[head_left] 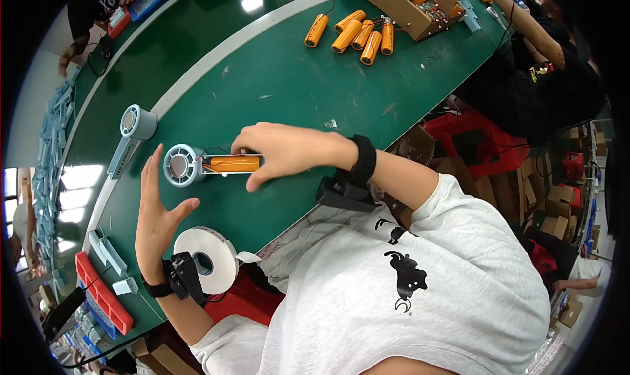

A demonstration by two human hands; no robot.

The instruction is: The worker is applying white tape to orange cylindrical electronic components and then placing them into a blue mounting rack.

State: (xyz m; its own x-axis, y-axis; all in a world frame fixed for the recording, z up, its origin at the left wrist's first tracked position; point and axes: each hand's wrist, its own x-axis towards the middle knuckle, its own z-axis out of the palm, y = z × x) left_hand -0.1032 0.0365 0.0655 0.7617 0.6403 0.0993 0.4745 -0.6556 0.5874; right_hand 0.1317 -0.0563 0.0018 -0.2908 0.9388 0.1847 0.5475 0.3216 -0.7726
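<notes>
A light-blue handheld fan (184, 166) lies on the green table with its round grille head to the left. Its handle is uncovered and shows an orange battery cell (234, 164) and thin wires. Around the handle's right end curves my right hand (285, 150), fingers on the far side and thumb apart on the near side; the palm hides that end. My left hand (157, 211) is raised to the left of the fan head, thumb and fingers spread, holding nothing. A wide roll of white tape (226, 260) stands nearest my left wrist, its loose end trailing right.
Another light-blue fan (138, 123) lies at the far left. Several orange cells (348, 36) sit far back beside a cardboard box (410, 7) with wires. Blue plastic shells (107, 253) and a red tray (104, 293) are at the left edge. A co-worker (545, 66) sits at the right.
</notes>
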